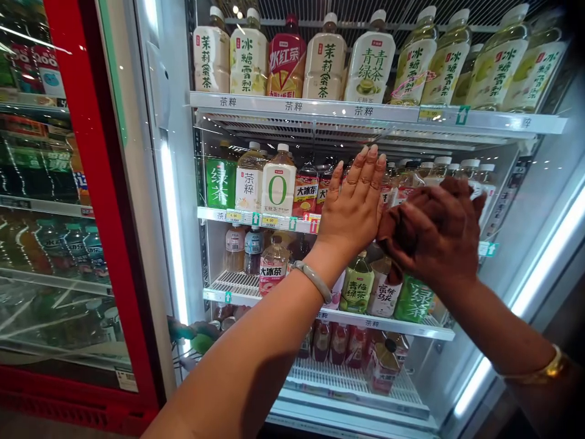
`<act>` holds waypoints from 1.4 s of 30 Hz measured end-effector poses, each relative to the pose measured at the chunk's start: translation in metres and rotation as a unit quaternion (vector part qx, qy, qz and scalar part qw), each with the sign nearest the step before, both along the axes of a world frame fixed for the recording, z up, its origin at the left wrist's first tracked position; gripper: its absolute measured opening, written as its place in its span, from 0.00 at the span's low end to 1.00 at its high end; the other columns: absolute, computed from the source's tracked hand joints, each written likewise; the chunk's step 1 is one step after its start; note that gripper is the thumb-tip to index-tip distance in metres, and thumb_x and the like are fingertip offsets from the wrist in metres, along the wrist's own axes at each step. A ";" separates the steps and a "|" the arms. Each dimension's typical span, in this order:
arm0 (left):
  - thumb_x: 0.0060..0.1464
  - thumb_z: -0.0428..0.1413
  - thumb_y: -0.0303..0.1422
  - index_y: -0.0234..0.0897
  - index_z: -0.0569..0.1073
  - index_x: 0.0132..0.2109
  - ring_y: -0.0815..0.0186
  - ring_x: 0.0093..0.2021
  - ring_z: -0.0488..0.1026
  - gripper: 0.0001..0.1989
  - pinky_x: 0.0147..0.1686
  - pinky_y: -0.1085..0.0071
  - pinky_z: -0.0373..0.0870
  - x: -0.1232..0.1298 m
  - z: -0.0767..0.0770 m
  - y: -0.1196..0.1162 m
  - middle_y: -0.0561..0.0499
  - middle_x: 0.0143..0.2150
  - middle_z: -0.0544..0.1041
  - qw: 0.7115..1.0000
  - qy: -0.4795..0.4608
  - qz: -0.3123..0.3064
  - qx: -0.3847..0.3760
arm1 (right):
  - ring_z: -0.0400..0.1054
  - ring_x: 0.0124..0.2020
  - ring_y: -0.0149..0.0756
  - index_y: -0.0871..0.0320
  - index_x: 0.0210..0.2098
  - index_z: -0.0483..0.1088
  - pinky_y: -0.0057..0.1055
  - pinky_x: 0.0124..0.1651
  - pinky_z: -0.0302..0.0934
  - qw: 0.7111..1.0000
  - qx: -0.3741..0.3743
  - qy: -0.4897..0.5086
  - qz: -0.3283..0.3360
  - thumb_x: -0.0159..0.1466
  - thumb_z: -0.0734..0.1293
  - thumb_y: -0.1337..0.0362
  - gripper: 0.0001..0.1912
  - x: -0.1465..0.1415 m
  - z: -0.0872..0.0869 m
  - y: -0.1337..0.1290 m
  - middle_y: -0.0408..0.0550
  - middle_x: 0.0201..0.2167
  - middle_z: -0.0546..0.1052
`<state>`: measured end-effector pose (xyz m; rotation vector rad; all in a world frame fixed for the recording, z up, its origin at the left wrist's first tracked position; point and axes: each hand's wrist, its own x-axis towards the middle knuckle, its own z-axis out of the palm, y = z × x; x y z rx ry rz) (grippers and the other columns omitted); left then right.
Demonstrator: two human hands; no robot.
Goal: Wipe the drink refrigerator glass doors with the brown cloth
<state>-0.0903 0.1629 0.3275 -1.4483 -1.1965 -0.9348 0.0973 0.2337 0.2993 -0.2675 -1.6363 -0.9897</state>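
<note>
My left hand (pixel 354 204) is raised in front of the drinks fridge, its back towards me and its fingers stretched out close together. It appears to lie flat on a clear pane, though the contact is hard to make out. A jade-coloured bangle (pixel 313 280) circles that wrist. To its right, my right hand (pixel 441 228) is closed around a crumpled dark brown cloth (pixel 393 238), which hangs out towards the left fingers. Behind both hands stand several tea bottles on the middle shelf, partly covered by them.
Large bottles (pixel 371 61) line the top shelf (pixel 329 108). Lower wire shelves (pixel 233 283) carry smaller bottles. Bright light strips (pixel 176 231) run up both sides. At the left stands another fridge with a red frame (pixel 91 183). A green object (pixel 201 343) shows near the lower left side.
</note>
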 end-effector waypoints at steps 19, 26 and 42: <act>0.72 0.36 0.31 0.27 0.49 0.78 0.60 0.81 0.35 0.31 0.79 0.53 0.31 0.002 0.000 -0.003 0.42 0.81 0.49 0.999 0.008 0.033 0.001 | 0.66 0.63 0.66 0.43 0.62 0.72 0.67 0.66 0.63 0.997 0.020 0.075 -0.008 0.59 0.76 0.51 0.32 -0.010 0.055 0.010 0.57 0.60 0.71; 0.71 0.39 0.32 0.28 0.48 0.78 0.59 0.81 0.35 0.33 0.79 0.53 0.32 0.000 -0.001 -0.002 0.42 0.82 0.47 1.000 0.009 0.029 -0.009 | 0.63 0.67 0.65 0.38 0.64 0.70 0.67 0.68 0.61 0.997 0.009 0.069 0.033 0.59 0.75 0.56 0.33 -0.019 0.027 0.001 0.53 0.61 0.70; 0.72 0.37 0.33 0.28 0.48 0.78 0.60 0.81 0.36 0.31 0.79 0.55 0.28 0.001 -0.001 -0.003 0.43 0.81 0.48 0.999 0.008 0.042 0.004 | 0.64 0.64 0.64 0.41 0.60 0.73 0.67 0.67 0.58 0.994 -0.037 0.102 0.023 0.60 0.75 0.53 0.29 -0.023 0.045 -0.001 0.53 0.58 0.71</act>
